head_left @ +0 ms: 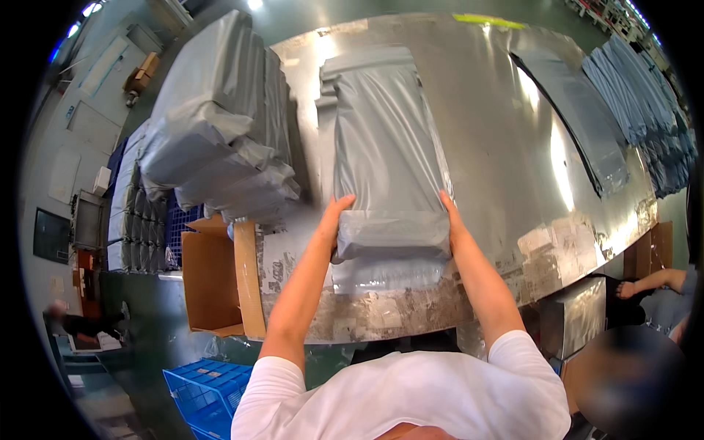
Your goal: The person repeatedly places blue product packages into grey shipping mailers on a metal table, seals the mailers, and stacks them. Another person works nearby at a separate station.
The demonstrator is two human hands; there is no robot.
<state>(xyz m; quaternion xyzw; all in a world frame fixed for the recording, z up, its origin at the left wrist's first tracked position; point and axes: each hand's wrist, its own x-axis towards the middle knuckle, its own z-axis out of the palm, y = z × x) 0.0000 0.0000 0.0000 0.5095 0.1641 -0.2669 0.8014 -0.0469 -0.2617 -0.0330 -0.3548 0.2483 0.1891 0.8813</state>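
Note:
A long grey plastic mailing bag (385,147) lies lengthwise before me on the metal table, its surface creased and its filling hidden. Toward me, its near end forms a thick block with a clear plastic strip (389,273) below it. My left hand (342,211) grips the bag's left side, thumb on top. On the opposite side my right hand (450,211) holds the right edge at about the same height. The other fingers of both hands are mostly hidden along the sides.
A tall pile of filled grey bags (220,125) stands left, above an open cardboard box (211,282) and a blue crate (209,392). A flat grey bag (568,110) and a bluish-grey stack (634,95) lie right on the metal table (488,147). A person's arm (656,282) shows lower right.

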